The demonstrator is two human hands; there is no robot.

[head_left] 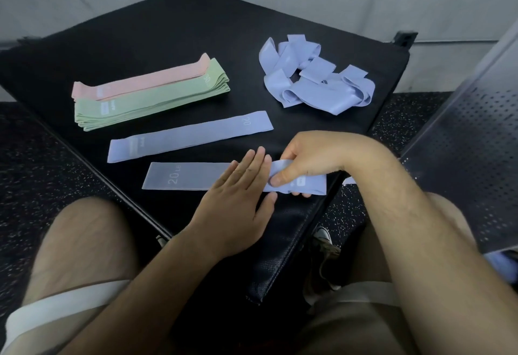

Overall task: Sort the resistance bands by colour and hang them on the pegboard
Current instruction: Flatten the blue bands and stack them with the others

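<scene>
My right grip (305, 158) pinches the right end of a lilac band (182, 176) lying at lower centre of the frame on the black tabletop (168, 32); my left grip (241, 186) presses it flat, fingers straight. Just above lies a second flat band (190, 136); the green stack (151, 99) and pink band (140, 80) sit upper left, the tangled lilac heap (316, 80) upper right

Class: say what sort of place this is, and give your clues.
Probably a gym or fitness room: speckled rubber floor, a lilac resistance band marked 20 LB, a perforated metal panel.
</scene>
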